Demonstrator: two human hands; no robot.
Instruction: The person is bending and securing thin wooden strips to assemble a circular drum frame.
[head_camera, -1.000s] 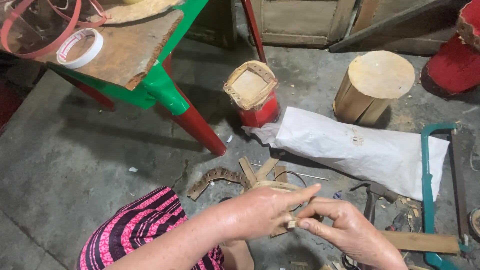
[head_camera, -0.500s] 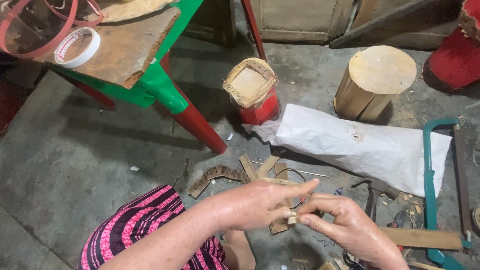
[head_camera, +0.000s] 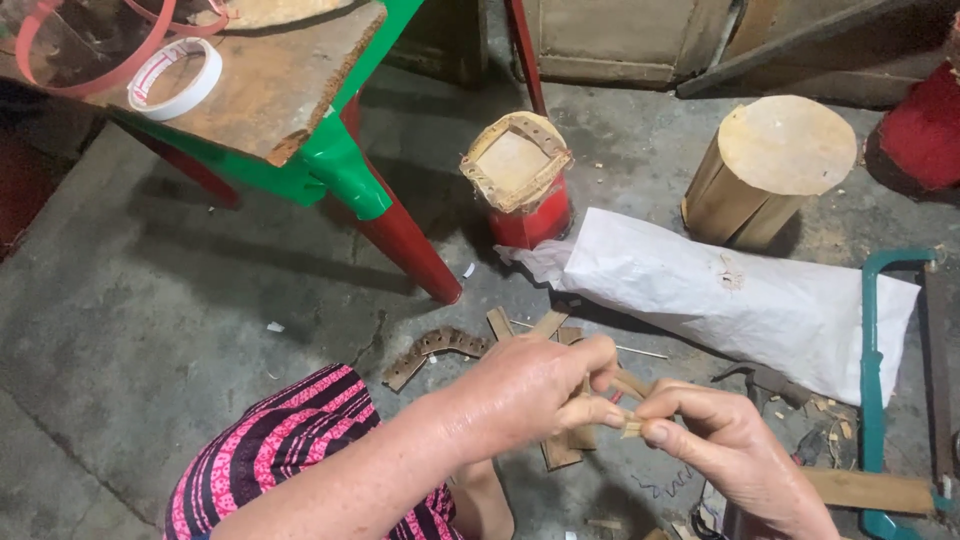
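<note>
Resting near the left edge of the worn table (head_camera: 290, 95), a roll of white tape (head_camera: 176, 75) lies flat, while a curved perforated strip (head_camera: 432, 350) sits on the concrete floor (head_camera: 150, 330). Over scattered wooden slats (head_camera: 560, 450), the left hand (head_camera: 535, 390) curls closed, pinching a small pale wood piece (head_camera: 630, 428). Touching it, the right hand (head_camera: 725, 450) grips the same piece between thumb and fingertips, below the white sack (head_camera: 740, 300).
</note>
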